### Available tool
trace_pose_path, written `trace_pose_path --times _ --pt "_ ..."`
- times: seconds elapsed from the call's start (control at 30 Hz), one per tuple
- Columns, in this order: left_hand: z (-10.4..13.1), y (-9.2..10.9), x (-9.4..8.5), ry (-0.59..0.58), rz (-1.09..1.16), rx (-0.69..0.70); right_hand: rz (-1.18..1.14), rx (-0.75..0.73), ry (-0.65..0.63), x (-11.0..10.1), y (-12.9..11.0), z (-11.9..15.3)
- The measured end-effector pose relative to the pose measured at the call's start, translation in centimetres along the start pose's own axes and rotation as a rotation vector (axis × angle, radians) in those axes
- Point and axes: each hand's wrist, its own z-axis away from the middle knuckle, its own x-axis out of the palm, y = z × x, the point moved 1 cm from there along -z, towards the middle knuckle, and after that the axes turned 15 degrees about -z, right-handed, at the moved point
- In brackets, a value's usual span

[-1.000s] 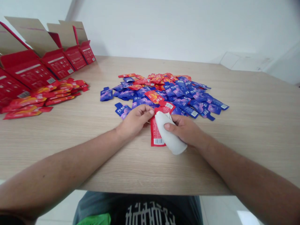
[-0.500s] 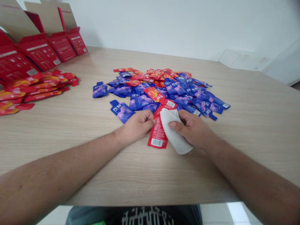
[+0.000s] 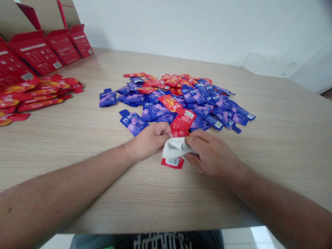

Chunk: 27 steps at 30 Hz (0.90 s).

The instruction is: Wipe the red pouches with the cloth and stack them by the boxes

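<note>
A long red sachet [image 3: 182, 123] with barcodes at both ends lies on the table in front of me. My left hand [image 3: 153, 139] is closed at its left edge, fingers curled in a pinch. In my right hand [image 3: 207, 148] is a folded white cloth [image 3: 175, 147], laid across the sachet's middle and covering that part. The sachet's far end rests against a pile of blue sachets [image 3: 158, 111], and a red-orange sachet [image 3: 169, 102] lies just beyond it. One blue sachet [image 3: 133, 121] is close to my left hand.
Red cardboard boxes [image 3: 36, 52] with raised flaps stand at the far left. Stacked red-orange sachets [image 3: 43, 92] lie before them. Several more red sachets [image 3: 172, 81] are at the back of the pile. A white wall [image 3: 181, 31] borders the wooden table [image 3: 124, 200].
My right hand has turned and moved the cloth left and toward me, from the sachet's right side onto its middle. My left hand stays at the edge. The view has shifted slightly.
</note>
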Motion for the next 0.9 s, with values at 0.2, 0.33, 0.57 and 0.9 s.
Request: trace_pose_path --times 0.2,0.33,0.57,0.9 --pt "-0.1 -0.2 0.1 -0.009 0.067 -0.009 -0.012 0.061 0.078 -0.4 1.1 -0.1" --pt "-0.1 -0.4 0.0 -0.017 0.068 0.016 -0.037 -0.048 -0.061 -0.1 0.5 -0.1" --pt "0.0 -0.2 0.0 -0.023 0.060 0.006 -0.032 0.039 0.067 -0.4 1.6 -0.2" --pt "0.1 -0.3 -0.1 -0.037 0.024 0.012 -0.046 0.098 0.124 -0.5 1.9 -0.5"
